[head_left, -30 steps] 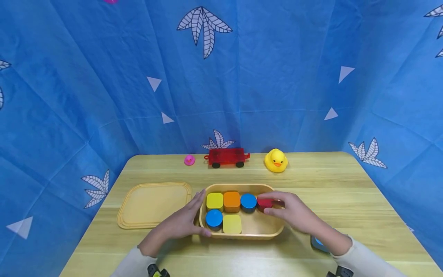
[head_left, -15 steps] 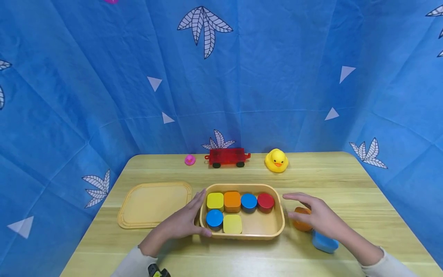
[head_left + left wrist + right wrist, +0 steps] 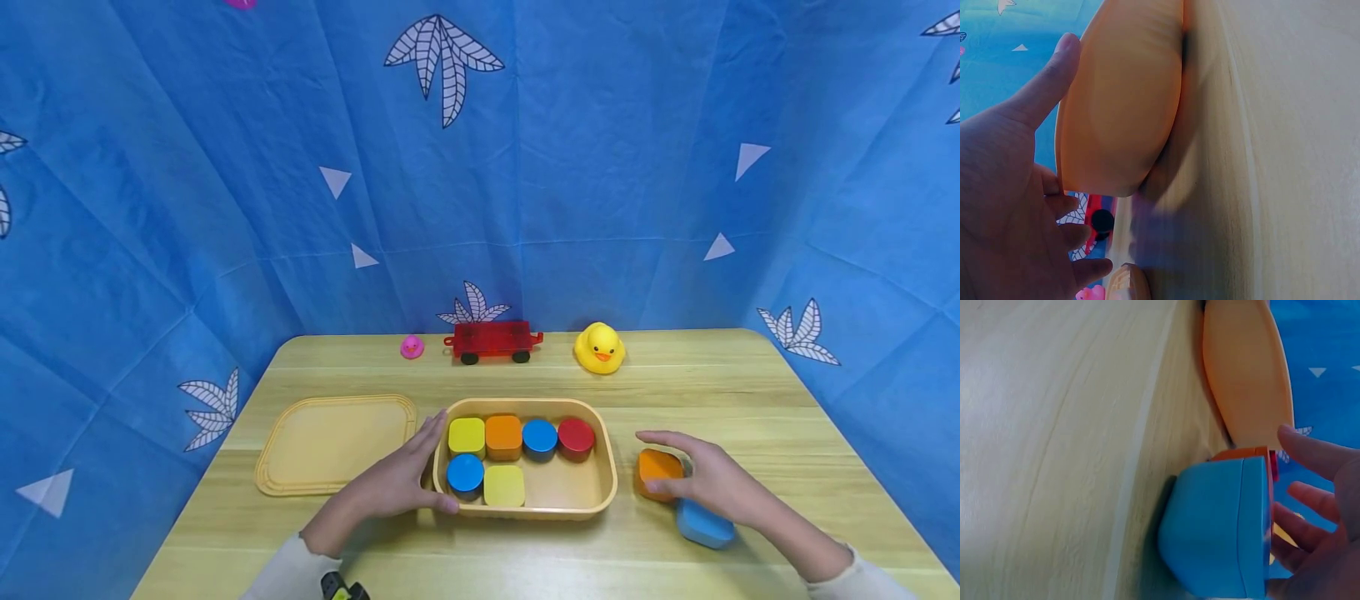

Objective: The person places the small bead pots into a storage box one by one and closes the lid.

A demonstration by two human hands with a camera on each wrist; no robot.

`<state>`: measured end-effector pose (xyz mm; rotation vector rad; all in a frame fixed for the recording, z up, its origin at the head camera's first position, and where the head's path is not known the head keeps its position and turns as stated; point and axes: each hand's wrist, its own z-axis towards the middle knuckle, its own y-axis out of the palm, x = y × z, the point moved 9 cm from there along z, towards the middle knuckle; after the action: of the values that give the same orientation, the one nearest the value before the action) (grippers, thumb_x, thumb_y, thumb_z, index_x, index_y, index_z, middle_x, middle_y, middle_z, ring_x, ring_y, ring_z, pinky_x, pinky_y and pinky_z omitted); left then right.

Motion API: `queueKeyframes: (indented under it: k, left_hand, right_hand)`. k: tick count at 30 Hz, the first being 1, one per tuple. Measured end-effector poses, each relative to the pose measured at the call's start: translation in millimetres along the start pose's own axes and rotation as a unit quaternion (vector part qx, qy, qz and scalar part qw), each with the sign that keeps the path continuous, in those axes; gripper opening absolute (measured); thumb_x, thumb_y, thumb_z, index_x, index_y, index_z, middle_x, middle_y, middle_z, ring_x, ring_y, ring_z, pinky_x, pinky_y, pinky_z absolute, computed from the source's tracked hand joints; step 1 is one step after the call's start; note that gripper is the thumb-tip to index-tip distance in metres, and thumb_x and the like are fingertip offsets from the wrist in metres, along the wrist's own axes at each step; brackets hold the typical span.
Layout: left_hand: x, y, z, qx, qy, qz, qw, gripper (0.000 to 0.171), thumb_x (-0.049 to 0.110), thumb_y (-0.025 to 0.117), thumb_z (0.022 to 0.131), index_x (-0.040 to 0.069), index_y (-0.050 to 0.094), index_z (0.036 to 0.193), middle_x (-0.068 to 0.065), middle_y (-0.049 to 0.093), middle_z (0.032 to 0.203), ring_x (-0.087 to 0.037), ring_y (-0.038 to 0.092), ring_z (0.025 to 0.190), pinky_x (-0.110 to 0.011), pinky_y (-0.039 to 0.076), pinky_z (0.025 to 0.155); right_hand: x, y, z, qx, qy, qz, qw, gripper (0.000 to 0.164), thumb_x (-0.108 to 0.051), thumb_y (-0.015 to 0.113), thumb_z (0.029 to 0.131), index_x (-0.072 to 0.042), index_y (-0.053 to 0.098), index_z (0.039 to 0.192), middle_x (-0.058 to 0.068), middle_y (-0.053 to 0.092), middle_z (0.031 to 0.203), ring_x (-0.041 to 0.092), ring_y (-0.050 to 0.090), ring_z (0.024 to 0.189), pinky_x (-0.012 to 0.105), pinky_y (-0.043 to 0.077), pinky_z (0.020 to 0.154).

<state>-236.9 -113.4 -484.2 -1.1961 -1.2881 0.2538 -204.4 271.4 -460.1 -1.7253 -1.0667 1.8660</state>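
My left hand [image 3: 397, 475] rests against the left end of a tan oval box [image 3: 570, 510], its thumb at the front rim and its fingers extended along the end wall. In the box lie a yellow block [image 3: 467, 437], an orange square block [image 3: 503, 437], a blue round block [image 3: 539, 437], a red round block [image 3: 576, 437], a second blue round block [image 3: 465, 473] and a pale yellow block [image 3: 504, 486]. My right hand [image 3: 708, 479] spreads over an orange block [image 3: 662, 468] on the table, thumb overlapping it. A light blue block [image 3: 1210, 531] sits beside it, under the palm.
A flat tan lid [image 3: 337, 446] lies on the table left of the box. Along the back stand a small pink duck [image 3: 412, 347], a red toy wagon [image 3: 492, 340] and a yellow duck [image 3: 599, 348]. A blue cloth [image 3: 600, 167] hangs behind the table [image 3: 787, 467].
My right hand has let go of the red round block inside the box and moved right, out over the orange block. My left hand has stayed at the box's end.
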Motion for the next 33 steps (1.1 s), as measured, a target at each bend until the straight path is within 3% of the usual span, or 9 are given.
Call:
queueKeyframes:
  k: [7,19,33]
  left_hand:
    - [0.5,0.3,-0.4,-0.001,0.001,0.001,1.0,0.128,0.07,0.077,0.077,0.023,-0.001,0.168,-0.003,-0.001,0.175,-0.033,0.011,0.159,-0.059,0.031,0.12]
    - [1.3,0.3,-0.9,-0.001,0.003,0.001,1.0,0.128,0.07,0.077,0.077,0.022,0.0,0.168,-0.002,0.0,0.175,-0.033,0.011,0.159,-0.058,0.031,0.121]
    - [1.1,-0.6,-0.3,-0.001,-0.004,0.004,1.0,0.127,0.068,0.078,0.078,0.023,0.0,0.167,-0.003,0.001,0.175,-0.033,0.011,0.159,-0.058,0.031,0.121]
  right_hand:
    - [11.2,6.6,1.0,-0.03,0.02,-0.001,0.999,0.074,-0.035,0.088,0.081,-0.008,0.06,0.144,0.021,0.06,0.143,0.047,0.053,0.13,0.07,0.043,0.104]
    - [14.1,7.5,3.0,-0.035,0.027,-0.012,0.999,0.072,-0.032,0.089,0.081,-0.007,0.06,0.143,0.021,0.062,0.14,0.042,0.057,0.123,0.068,0.046,0.102]
    - [-22.9,-15.1,8.2,0.002,-0.016,-0.023,1.0,0.072,-0.034,0.088,0.082,-0.007,0.06,0.143,0.013,0.065,0.135,0.031,0.059,0.115,0.065,0.048,0.101]
